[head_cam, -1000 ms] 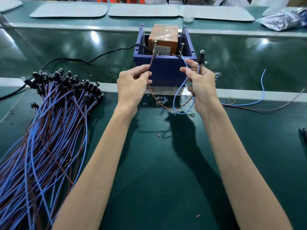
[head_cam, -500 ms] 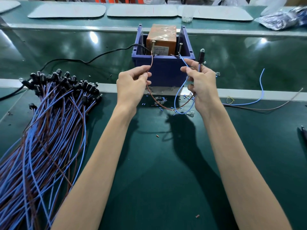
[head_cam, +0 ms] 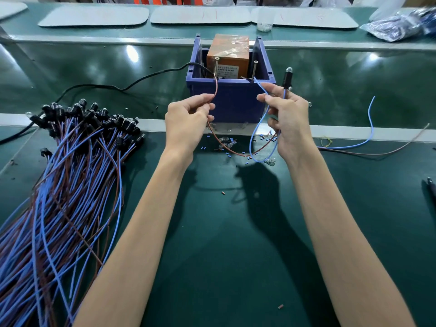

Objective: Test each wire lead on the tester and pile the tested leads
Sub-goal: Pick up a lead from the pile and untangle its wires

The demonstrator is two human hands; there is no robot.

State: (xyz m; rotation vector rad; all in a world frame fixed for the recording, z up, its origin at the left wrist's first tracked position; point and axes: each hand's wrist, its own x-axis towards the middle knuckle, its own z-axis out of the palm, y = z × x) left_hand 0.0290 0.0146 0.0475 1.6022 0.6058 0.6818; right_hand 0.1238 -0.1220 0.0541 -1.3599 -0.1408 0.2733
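At the blue tester box [head_cam: 232, 100], each grip pinched a wire end aimed up-and-away at its screw post: left hand [head_cam: 187, 119] the brown wire [head_cam: 215, 90], right hand [head_cam: 286, 116] the blue wire [head_cam: 262, 87].

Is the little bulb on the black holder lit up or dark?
Dark, it seems. The bulb atop the black holder above the right hand shows no glow.

I see a glossy green bench surface [head_cam: 236, 244], a matt blue plastic bin [head_cam: 236, 100], a tape-wrapped shiny orange box [head_cam: 227, 51] and 2 metal screws [head_cam: 216, 64].
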